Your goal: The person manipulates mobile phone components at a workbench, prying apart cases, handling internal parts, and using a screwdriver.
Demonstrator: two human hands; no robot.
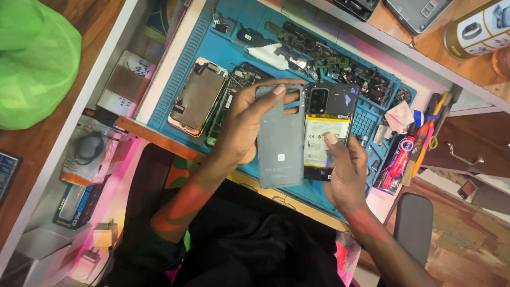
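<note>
Grey back cover held just left of the opened phone, long axes parallel.

Left hand [241, 125] fingers pinch the grey back cover [280, 137] near its top edge; right hand [342, 170] grips the opened phone [325, 127], thumb pressed on its battery [324, 139]. Cover and phone touch edge to edge above the blue repair mat [234, 53], each hand nearest its own piece.

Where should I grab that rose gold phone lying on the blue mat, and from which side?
Grip the rose gold phone by its two long edges, coming straight down from above. It lies flat and tilted on the blue mat, with bare mat along its left edge; another opened phone crowds its right edge, so probably pinch near the clearer top end.
</note>
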